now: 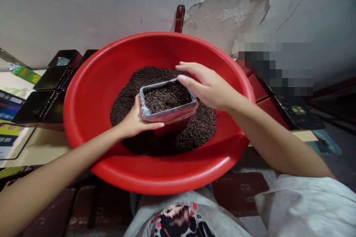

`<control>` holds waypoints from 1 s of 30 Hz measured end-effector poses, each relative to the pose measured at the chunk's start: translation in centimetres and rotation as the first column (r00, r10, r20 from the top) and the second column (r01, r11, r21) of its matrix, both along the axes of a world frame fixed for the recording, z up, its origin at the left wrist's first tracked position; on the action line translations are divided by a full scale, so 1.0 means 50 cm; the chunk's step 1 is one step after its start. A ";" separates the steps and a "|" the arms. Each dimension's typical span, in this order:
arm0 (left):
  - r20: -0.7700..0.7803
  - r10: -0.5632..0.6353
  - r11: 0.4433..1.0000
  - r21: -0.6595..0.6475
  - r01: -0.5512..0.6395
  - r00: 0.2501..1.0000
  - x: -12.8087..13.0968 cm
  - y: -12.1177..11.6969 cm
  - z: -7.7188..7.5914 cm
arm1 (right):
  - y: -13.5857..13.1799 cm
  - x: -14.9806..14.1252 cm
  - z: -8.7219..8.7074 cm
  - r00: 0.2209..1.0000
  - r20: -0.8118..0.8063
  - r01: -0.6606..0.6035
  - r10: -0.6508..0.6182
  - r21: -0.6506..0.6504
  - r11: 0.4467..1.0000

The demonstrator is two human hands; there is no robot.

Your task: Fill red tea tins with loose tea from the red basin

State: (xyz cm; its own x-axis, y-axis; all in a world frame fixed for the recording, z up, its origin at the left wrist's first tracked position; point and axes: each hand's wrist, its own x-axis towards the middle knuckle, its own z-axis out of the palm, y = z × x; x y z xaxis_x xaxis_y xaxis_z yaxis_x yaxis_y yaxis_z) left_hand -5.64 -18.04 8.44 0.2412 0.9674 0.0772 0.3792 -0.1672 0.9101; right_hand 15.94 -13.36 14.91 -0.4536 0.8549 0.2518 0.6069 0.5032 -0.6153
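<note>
**Small box held over red basin of dark tea**

A person's left hand [135, 120] grips a small red box [168, 109], lined w/ clear plastic and filled w/ dark dry leaves, thumb along its near rim. The box sits at the basin's centre, above a heap of loose dark leaves [200, 127]. The right hand [207, 87] rests fingers on the box's far right edge, palm down, loosely spread, not clasping. The red basin [89, 100] fills the frame. Black trays [41, 100] lie stacked beyond its left edge; red boxes [260, 89] at right.
</note>
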 end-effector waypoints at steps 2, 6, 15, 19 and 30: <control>0.034 0.022 0.995 -0.098 -0.018 0.999 0.004 -0.015 0.012 | 0.015 0.012 -0.025 0.991 -0.099 0.069 -0.092 -0.211 0.975; 0.224 0.109 0.921 -0.389 -0.014 0.968 0.018 -0.047 0.030 | 0.020 0.022 -0.068 0.969 -0.233 -0.088 -0.079 -0.627 0.774; 0.369 0.406 0.806 -0.576 -0.138 0.836 0.036 -0.098 0.052 | -0.002 0.021 -0.044 0.889 -0.430 -0.232 -0.160 -0.722 0.652; 0.445 0.373 0.805 -0.591 -0.046 0.814 0.021 -0.083 0.064 | -0.001 -0.002 -0.033 0.863 -0.454 0.013 -0.223 -0.421 0.907; 0.437 0.280 0.929 -0.347 -0.127 0.854 0.002 -0.013 0.117 | 0.006 -0.004 0.022 0.845 -0.448 0.257 -0.292 -0.138 0.957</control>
State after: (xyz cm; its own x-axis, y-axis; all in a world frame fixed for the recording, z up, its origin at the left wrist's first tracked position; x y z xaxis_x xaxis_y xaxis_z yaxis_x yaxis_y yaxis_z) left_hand -5.53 -18.71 14.30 0.0445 0.9851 -0.1663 -0.1132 0.1704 0.9788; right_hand 15.73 -13.04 15.99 -0.0452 0.9503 0.3080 0.3535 0.3036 -0.8848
